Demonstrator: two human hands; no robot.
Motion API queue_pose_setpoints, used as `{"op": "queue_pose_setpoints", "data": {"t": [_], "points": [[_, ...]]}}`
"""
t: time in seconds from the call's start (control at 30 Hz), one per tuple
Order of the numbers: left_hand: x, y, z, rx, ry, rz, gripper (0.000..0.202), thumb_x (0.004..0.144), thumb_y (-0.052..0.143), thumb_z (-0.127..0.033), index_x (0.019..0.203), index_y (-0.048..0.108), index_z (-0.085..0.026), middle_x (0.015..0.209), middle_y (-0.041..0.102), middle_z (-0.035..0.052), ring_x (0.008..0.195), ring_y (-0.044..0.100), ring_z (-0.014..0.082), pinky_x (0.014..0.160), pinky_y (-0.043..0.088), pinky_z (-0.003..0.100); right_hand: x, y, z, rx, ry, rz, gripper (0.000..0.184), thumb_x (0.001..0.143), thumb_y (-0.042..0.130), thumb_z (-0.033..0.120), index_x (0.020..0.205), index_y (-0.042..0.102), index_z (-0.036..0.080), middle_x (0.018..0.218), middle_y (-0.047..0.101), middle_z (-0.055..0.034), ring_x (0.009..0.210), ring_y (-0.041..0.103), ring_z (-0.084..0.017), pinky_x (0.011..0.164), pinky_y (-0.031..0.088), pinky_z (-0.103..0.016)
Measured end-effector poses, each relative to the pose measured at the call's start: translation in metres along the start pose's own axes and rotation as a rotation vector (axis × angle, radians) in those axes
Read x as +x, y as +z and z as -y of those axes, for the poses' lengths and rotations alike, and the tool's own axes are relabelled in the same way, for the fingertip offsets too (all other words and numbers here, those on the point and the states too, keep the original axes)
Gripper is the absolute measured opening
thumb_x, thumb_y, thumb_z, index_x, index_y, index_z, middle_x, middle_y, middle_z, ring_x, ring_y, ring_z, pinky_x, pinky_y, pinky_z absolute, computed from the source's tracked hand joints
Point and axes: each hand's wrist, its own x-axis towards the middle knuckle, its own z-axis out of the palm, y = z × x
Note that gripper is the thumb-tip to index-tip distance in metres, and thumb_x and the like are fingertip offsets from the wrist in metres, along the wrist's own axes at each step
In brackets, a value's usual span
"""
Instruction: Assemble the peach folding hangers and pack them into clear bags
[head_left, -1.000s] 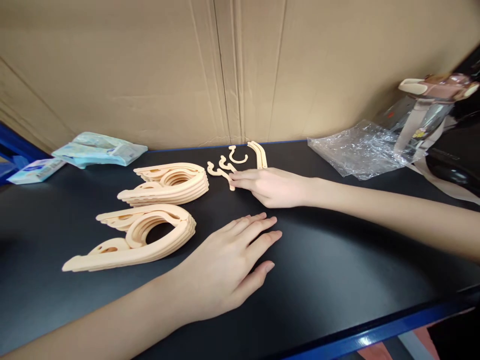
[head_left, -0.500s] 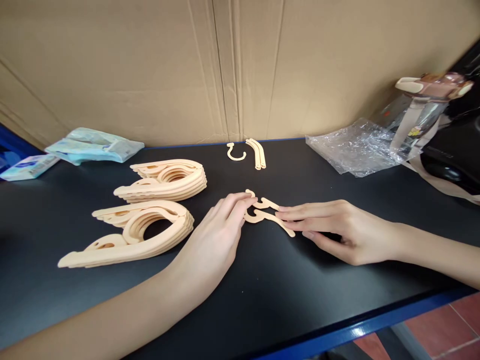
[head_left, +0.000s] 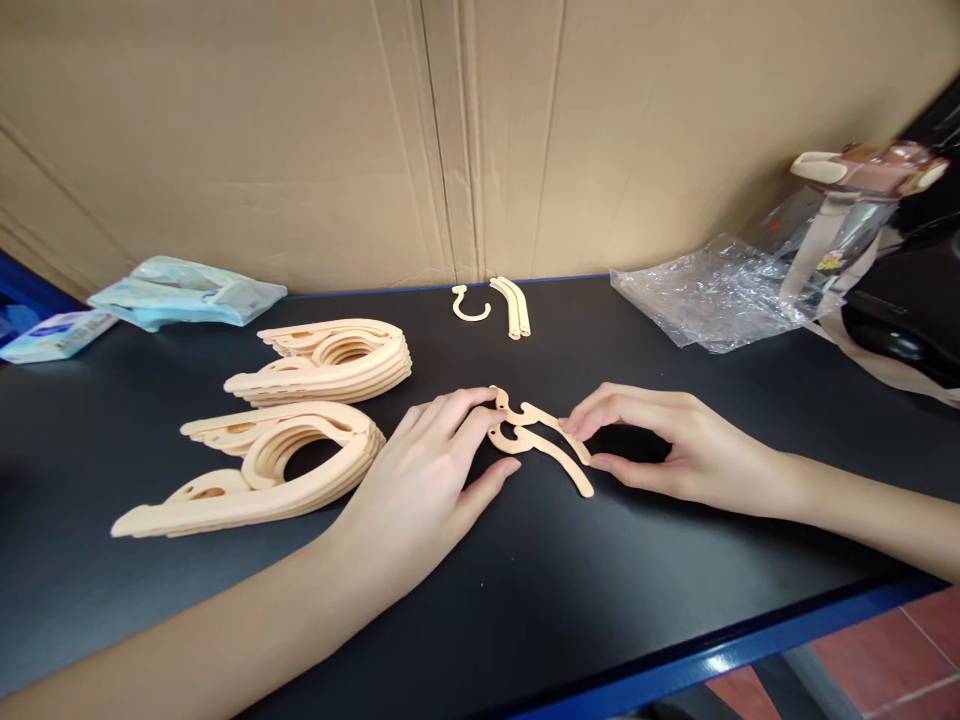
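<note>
Two curved cream plastic hanger arms lie side by side on the black table: the upper hanger arm (head_left: 547, 418) and the lower hanger arm (head_left: 555, 455). My left hand (head_left: 435, 455) lies over their left, holed ends, fingertips touching them, thumb spread apart on the table side. My right hand (head_left: 660, 440) has its thumb and fingertips around the right end of the upper arm. Left of my left hand sit two stacks of folded cream hangers, a nearer stack (head_left: 255, 505) and a farther stack (head_left: 330, 375).
Toward the back lie a cream hook (head_left: 472, 316) and narrow curved cream strips (head_left: 512, 308). A crumpled clear plastic bag (head_left: 697, 295) and a strapped bottle (head_left: 855, 200) are at right. Blue-white tissue packs (head_left: 187, 292) lie back left. Cardboard (head_left: 300, 140) rises behind the table.
My right fingers have shifted from lying over the arms to the upper arm's end, showing more of both arms. My left thumb has spread out into view.
</note>
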Motion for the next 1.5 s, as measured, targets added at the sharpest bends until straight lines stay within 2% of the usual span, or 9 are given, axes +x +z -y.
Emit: {"op": "queue_pose_setpoints", "data": {"t": [0.17,0.43,0.63,0.77,0.93,1.07,1.17,1.37,1.5], "points": [[0.003,0.000,0.002,0.005,0.071,0.032,0.030,0.102,0.049,-0.025,0.130,0.053,-0.017,0.138,0.060,0.0087,0.133,0.049,0.0248,0.107,0.042,0.046,-0.002,-0.002,0.002,0.004,-0.016,0.016,0.015,0.093,0.056,0.015,0.105,0.061,0.022,0.106,0.067,-0.0052,0.096,0.066,-0.016,0.083,0.055,-0.031],[0.004,-0.003,-0.001,-0.041,0.034,0.053,0.020,0.102,0.048,-0.024,0.118,0.059,-0.018,0.121,0.065,0.0053,0.114,0.057,0.0229,0.095,0.043,0.039,0.001,-0.004,0.003,-0.024,-0.045,0.070,0.018,0.093,0.059,0.015,0.110,0.060,0.021,0.119,0.062,-0.0070,0.101,0.065,-0.015,0.086,0.053,-0.027],[0.003,-0.002,-0.001,0.092,0.115,-0.052,0.018,0.102,0.047,-0.024,0.109,0.063,-0.018,0.113,0.069,0.0043,0.106,0.060,0.0227,0.090,0.042,0.038,0.009,-0.013,0.009,-0.104,-0.085,0.089,0.021,0.095,0.059,0.023,0.115,0.060,0.020,0.115,0.065,-0.0072,0.101,0.066,-0.016,0.086,0.054,-0.027],[0.003,-0.002,-0.001,0.160,0.174,-0.094,0.017,0.101,0.049,-0.022,0.105,0.064,-0.017,0.108,0.072,0.0042,0.105,0.062,0.0238,0.090,0.041,0.039,0.034,-0.023,0.004,-0.326,-0.119,-0.005,0.023,0.097,0.054,0.031,0.114,0.063,0.019,0.111,0.068,-0.0081,0.100,0.067,-0.022,0.089,0.055,-0.036],[0.003,-0.007,-0.003,0.170,0.150,-0.099,0.015,0.100,0.050,-0.023,0.100,0.064,-0.018,0.104,0.072,0.0041,0.103,0.062,0.0248,0.087,0.041,0.039,0.091,-0.016,-0.020,-0.660,-0.176,0.006,0.029,0.097,0.051,0.025,0.122,0.063,0.014,0.125,0.066,-0.0132,0.114,0.063,-0.030,0.100,0.049,-0.049],[0.001,-0.010,-0.003,0.147,0.139,-0.102,0.012,0.097,0.053,-0.021,0.095,0.065,-0.019,0.102,0.072,0.0036,0.103,0.062,0.0257,0.085,0.041,0.040,0.133,-0.004,-0.041,-0.750,-0.173,0.026,0.036,0.096,0.050,0.014,0.130,0.057,0.006,0.139,0.057,-0.0208,0.126,0.056,-0.033,0.109,0.040,-0.054],[0.000,-0.010,-0.002,0.159,0.134,-0.098,0.011,0.097,0.054,-0.022,0.096,0.065,-0.019,0.104,0.072,0.0037,0.104,0.062,0.0266,0.084,0.041,0.041,0.148,0.003,-0.047,-0.757,-0.161,0.073,0.031,0.097,0.046,0.012,0.122,0.062,0.007,0.129,0.065,-0.0191,0.118,0.062,-0.031,0.108,0.041,-0.054],[-0.001,-0.009,-0.007,0.216,0.164,-0.126,0.014,0.096,0.056,-0.023,0.104,0.063,-0.014,0.106,0.071,0.0065,0.103,0.061,0.0280,0.082,0.042,0.042,0.125,0.011,-0.042,-0.699,-0.225,0.097,0.033,0.101,0.039,0.016,0.123,0.063,0.009,0.129,0.066,-0.0141,0.120,0.061,-0.027,0.113,0.038,-0.054],[-0.008,-0.012,-0.023,0.192,0.364,-0.078,0.020,0.100,0.049,-0.020,0.108,0.066,-0.013,0.107,0.071,0.0072,0.102,0.061,0.0250,0.084,0.045,0.038,0.097,0.009,-0.026,-0.504,-0.260,0.127,0.035,0.100,0.038,0.012,0.124,0.062,0.016,0.127,0.068,-0.0071,0.118,0.063,-0.022,0.110,0.044,-0.046]]}}
